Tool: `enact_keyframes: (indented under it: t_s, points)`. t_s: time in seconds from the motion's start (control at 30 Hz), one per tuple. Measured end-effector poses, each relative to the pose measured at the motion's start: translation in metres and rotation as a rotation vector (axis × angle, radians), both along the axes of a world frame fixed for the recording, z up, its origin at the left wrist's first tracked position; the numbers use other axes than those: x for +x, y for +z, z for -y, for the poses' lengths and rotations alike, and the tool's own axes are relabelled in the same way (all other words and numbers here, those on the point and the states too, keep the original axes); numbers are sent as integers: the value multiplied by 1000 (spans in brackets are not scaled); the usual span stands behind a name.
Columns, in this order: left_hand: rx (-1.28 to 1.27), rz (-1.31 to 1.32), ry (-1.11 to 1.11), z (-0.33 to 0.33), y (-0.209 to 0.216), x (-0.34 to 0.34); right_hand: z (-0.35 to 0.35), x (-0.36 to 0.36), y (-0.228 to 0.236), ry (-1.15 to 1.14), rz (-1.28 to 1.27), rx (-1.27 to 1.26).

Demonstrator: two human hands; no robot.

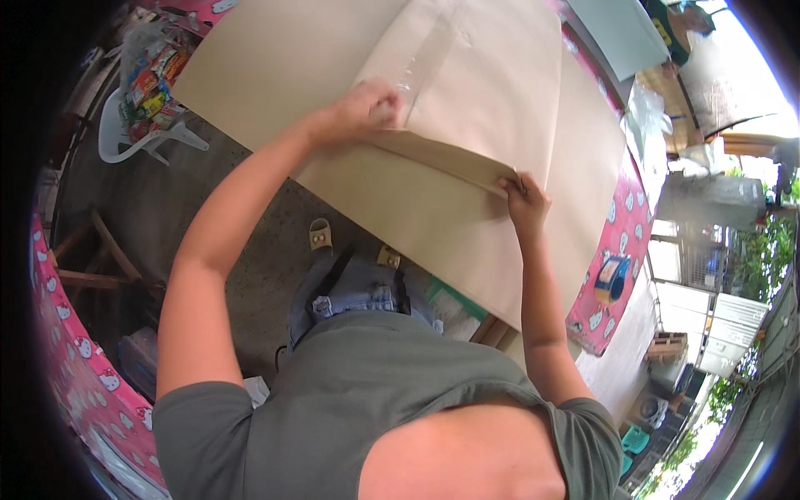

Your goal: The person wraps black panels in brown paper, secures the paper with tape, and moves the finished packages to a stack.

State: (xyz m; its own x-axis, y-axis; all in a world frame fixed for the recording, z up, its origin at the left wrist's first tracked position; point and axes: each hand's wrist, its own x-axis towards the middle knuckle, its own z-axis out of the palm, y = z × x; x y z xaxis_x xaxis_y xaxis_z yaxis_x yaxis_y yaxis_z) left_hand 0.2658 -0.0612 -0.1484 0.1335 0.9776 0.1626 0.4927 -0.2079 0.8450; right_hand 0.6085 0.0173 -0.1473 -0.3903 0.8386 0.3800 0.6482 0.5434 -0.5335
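A large folded piece of brown paper (500, 92) lies over wider brown sheets (375, 183) on the table. Its near edge is lifted and runs as a raised flap between my hands. My right hand (527, 202) pinches the right end of this flap between thumb and fingers. At the flap's left end, my left hand (372, 106) is curled closed against the paper, slightly blurred, so its fingertips are hard to see. A shiny strip, perhaps clear tape, runs along a seam beyond my left hand.
A blue roll of tape (612, 278) rests on the pink patterned table cover (621, 221) at right. At left stands a white plastic chair (112, 137) with a bag of colourful packets (152, 92). Another person (679, 32) is at the far right. Clear plastic (646, 121) hangs near the table edge.
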Motion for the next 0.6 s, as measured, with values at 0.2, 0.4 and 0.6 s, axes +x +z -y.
enact_keyframes:
  t_s: [0.2, 0.4, 0.6]
  points:
    - [244, -18, 397, 19, -3, 19, -12, -11, 28, 29, 92, -195]
    - [-93, -50, 738, 13, 0, 41, -47, -17, 14, 213, 289, 233]
    - [-176, 41, 1225, 6, -5, 54, -63, -3, 2, 18, 88, -171]
